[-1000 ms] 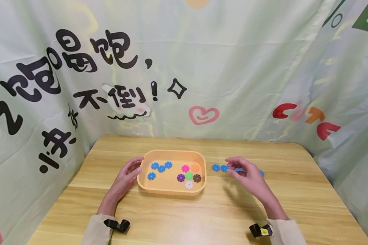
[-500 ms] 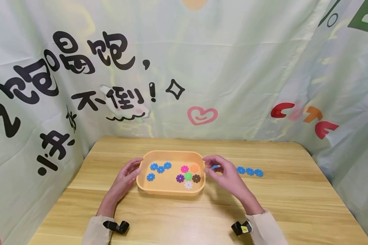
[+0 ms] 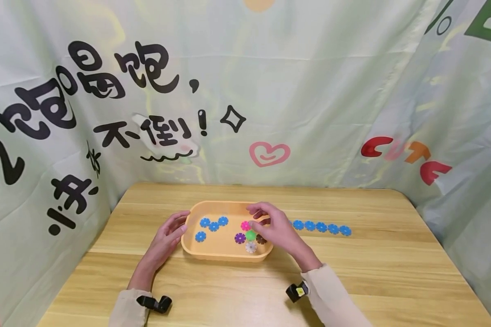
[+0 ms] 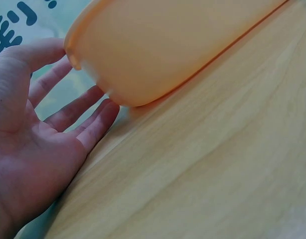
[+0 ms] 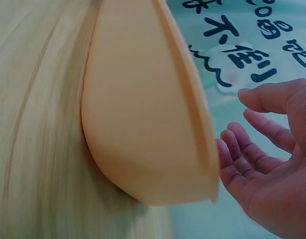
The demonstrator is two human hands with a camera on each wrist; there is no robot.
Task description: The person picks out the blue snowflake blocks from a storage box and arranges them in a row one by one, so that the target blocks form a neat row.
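An orange plastic tray point(image 3: 222, 245) sits on the table with blue snowflake discs point(image 3: 214, 226) at its left. Toward its right end lie single discs: pink point(image 3: 244, 225), purple point(image 3: 240, 238), green point(image 3: 250, 235), white point(image 3: 251, 247) and a partly covered brown one. My left hand point(image 3: 168, 235) rests its fingertips and thumb against the tray's left end; the left wrist view has these fingers point(image 4: 76, 107) fairly straight at its wall. Over the right end hovers my right hand point(image 3: 273, 225), fingers loosely bent, holding nothing. It hides the orange disc.
A row of blue discs point(image 3: 321, 226) lies on the wooden table point(image 3: 372, 263), right of the tray. Behind the table hangs a printed cloth point(image 3: 319, 113), which also encloses both sides.
My right hand has moved left from the blue row, past the tray's right rim, to above the discs inside. The row is now mostly uncovered. The left hand stays at the tray.
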